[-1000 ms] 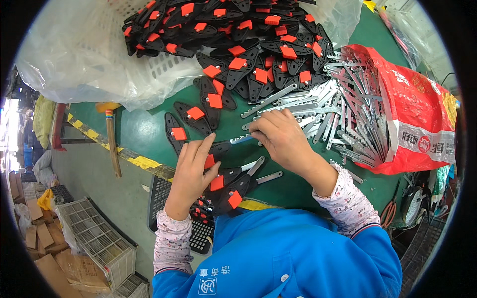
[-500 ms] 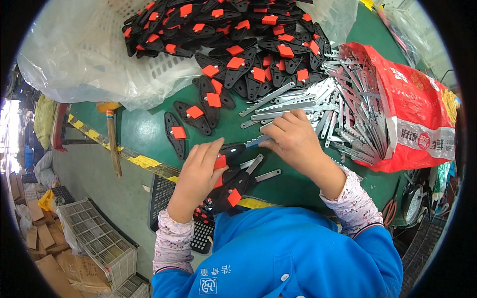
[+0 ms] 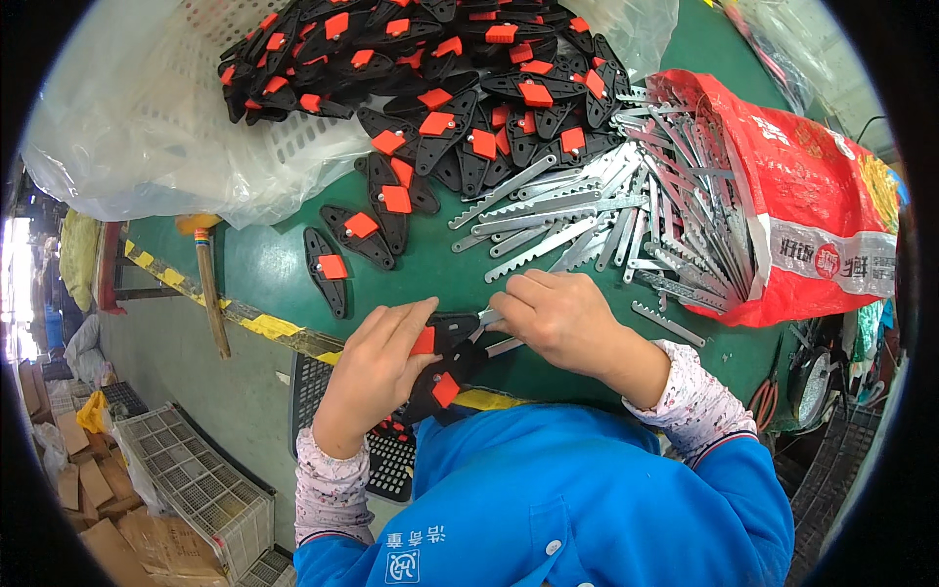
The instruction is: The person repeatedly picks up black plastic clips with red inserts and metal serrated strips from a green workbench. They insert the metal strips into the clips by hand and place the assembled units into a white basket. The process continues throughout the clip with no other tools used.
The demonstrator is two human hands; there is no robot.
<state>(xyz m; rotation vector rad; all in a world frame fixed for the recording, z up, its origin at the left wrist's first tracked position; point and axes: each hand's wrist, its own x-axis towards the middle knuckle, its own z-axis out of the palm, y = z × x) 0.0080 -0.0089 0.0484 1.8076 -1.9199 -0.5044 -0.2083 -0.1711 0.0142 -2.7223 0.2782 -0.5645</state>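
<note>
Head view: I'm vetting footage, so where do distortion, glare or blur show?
In the head view, the taped table edge bows and the corners go black; glare whitens the far left; the clear plastic bag shines; left hand and right hand look fairly sharp.

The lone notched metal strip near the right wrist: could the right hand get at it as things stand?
Probably yes: the lone strip lies uncovered on the green tabletop, close to the right hand. That hand is pinching another strip, though, so it would likely need to let go first.
</note>
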